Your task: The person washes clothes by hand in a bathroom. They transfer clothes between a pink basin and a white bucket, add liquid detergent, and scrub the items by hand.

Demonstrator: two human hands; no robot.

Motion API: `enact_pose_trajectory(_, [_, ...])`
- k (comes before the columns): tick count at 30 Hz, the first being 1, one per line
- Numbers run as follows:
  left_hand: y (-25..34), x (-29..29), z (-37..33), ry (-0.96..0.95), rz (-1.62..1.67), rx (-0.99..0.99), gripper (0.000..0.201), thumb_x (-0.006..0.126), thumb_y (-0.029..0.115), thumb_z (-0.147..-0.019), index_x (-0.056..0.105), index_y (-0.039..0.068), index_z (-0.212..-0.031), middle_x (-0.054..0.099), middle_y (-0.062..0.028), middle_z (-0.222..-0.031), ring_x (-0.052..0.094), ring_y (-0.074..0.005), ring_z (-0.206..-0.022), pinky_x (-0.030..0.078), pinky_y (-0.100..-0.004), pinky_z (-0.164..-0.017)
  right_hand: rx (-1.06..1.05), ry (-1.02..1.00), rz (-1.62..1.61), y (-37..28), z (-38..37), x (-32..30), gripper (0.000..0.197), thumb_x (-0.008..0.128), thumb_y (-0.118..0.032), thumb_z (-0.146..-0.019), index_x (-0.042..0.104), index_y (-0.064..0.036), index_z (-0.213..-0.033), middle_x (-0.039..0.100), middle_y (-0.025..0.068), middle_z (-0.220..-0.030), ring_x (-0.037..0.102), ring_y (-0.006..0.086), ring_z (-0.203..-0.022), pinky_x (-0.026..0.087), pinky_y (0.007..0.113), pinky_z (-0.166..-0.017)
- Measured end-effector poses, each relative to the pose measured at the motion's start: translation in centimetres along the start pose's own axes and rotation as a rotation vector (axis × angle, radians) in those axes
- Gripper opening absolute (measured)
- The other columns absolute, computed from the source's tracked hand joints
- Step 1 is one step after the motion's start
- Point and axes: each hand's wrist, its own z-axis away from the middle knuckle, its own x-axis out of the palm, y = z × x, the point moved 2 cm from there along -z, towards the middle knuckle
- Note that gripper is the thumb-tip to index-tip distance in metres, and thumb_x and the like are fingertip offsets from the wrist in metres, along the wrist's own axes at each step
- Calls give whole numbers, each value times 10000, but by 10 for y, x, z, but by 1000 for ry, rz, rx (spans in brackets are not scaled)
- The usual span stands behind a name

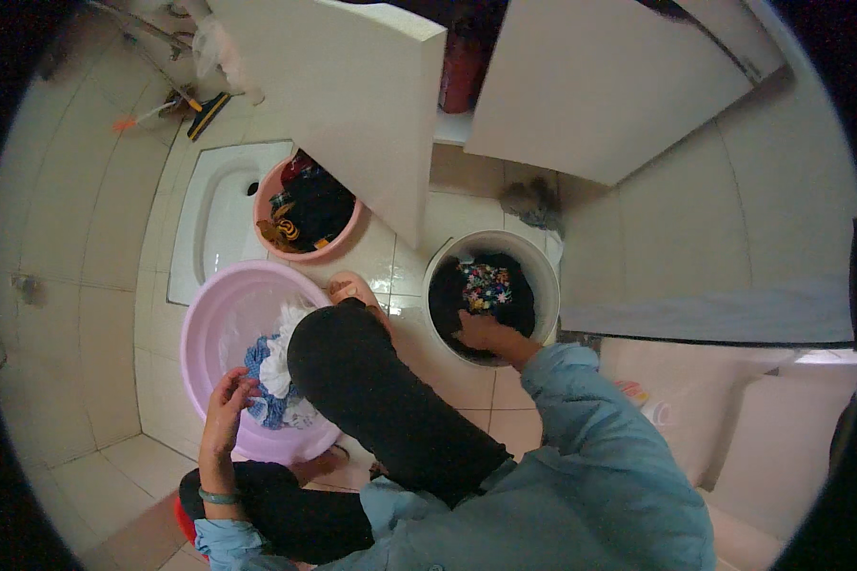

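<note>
My right hand [481, 331] reaches down into a round white bucket [549, 285], its fingers closed at the dark cloth [507, 319] inside. Beside those fingers, a piece of multicoloured flower-patterned fabric [487, 287] lies on top of the dark cloth. Over the near left rim of a lilac basin [200, 328], my left hand [227, 400] hangs with its fingers apart and loosely bent, holding nothing. Close to its fingertips is a patterned blue cloth [274, 411], bunched together with white cloth [278, 366] in the basin. My knee hides part of that pile.
A pink tub [354, 224] of dark clothes stands beyond the basin, next to a white squat toilet [205, 219]. White cabinet doors [352, 95] jut in overhead. A floor squeegee [208, 116] leans at the far left; a grey tuft [533, 202] lies behind the bucket.
</note>
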Motion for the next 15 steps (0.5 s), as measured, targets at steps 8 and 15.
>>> enact_pose_trajectory(8, [-18,-7,-6,15,-12,-102,348,552,207,-874,486,51,-1178,604,-54,-979,577,-151,-856,433,-271,-761,-119,28,8,-13,-40,17,493,578,-316,-787,487,-23,-1173,572,220,-1094,583,360,-956,452,456,-830])
enact_pose_trajectory(15, [-9,3,-19,-22,-29,-53,337,543,193,-881,491,34,-1173,603,-57,-986,575,-148,-856,433,-265,-737,-216,468,92,-6,10,-106,557,676,-398,-714,561,-2,-1088,601,188,-1026,549,339,-1011,419,444,-885])
